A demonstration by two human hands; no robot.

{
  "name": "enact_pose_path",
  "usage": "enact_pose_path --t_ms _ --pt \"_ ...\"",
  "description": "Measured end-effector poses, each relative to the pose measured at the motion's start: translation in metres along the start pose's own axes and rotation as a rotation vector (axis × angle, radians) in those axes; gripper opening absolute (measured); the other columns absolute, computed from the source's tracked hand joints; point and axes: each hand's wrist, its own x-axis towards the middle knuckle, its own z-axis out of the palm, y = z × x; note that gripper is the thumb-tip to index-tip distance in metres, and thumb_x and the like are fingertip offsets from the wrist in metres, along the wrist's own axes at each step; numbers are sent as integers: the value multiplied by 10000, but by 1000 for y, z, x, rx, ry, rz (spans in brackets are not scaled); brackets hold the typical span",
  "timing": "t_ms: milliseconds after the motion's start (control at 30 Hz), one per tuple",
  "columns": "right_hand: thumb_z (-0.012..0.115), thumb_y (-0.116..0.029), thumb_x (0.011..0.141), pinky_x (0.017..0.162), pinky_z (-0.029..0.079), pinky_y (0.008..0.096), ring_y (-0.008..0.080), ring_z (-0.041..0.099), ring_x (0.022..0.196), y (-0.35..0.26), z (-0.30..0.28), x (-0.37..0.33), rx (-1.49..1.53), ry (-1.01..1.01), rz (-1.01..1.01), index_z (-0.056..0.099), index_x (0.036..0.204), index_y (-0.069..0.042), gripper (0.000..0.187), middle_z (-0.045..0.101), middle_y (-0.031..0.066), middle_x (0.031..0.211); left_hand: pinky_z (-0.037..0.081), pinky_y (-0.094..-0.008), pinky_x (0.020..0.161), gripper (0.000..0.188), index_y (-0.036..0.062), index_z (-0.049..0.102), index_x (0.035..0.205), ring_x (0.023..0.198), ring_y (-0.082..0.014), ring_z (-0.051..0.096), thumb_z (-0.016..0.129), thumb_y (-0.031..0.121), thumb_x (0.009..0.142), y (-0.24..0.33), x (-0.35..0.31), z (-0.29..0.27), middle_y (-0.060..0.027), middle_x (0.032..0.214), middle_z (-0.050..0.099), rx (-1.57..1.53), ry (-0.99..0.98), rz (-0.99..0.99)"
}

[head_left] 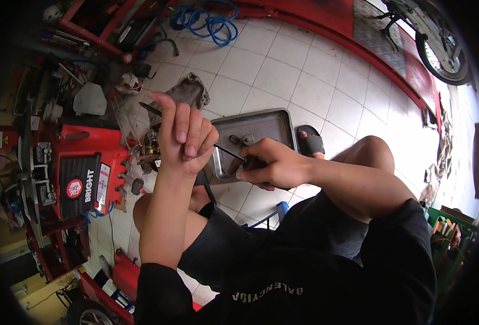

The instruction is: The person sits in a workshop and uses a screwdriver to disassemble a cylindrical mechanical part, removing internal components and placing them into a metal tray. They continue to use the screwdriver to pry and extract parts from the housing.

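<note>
A long, thin dark rod-shaped tool, like a screwdriver, slants between my two hands above a metal tray. My right hand is closed round its dark handle end. The fingers of my left hand curl round the shaft farther along, with the thumb stretched out; the tool's other end sticks out past this hand to the left. A few small metal parts lie in the tray beneath. My hands partly cover the tray's near side.
A crumpled dark rag lies on the tiled floor beyond my left hand. At left stands a red machine. A blue hose coils at the back, beside a red platform with a motorcycle wheel at right. My sandalled foot is beside the tray.
</note>
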Motion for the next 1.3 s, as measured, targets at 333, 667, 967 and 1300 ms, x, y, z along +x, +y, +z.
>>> enact_pose_path --t_ms 333,667,967,1300 --pt "623 -217 969 434 374 312 114 502 490 5 2 3 73 -23 47 649 1150 68 338 543 32 576 213 -240 350 706 156 432 544 300 -107 282 247 591 1068 4 -1 -4 -23 423 404 -29 28 -18" --pt "621 -185 1012 485 421 266 87 535 553 -1 -5 6 87 -94 31 578 1280 61 366 547 6 659 253 -248 375 726 104 504 646 353 -116 336 283 678 1032 11 1 -5 -48 516 476 -49 101 -48" --pt "604 -181 1013 458 410 264 98 525 516 -2 -5 7 102 -58 27 600 1252 60 340 546 17 639 403 -341 598 727 34 637 903 614 -210 525 386 714 972 14 3 -10 -104 767 596 -113 92 -42" --pt "546 -160 1032 421 373 244 79 517 500 -11 -4 -1 142 -7 -18 568 1296 65 347 531 16 631 432 -505 1083 1008 -18 524 1371 1195 -384 596 378 849 876 9 8 -13 -193 1310 620 -118 -36 12"
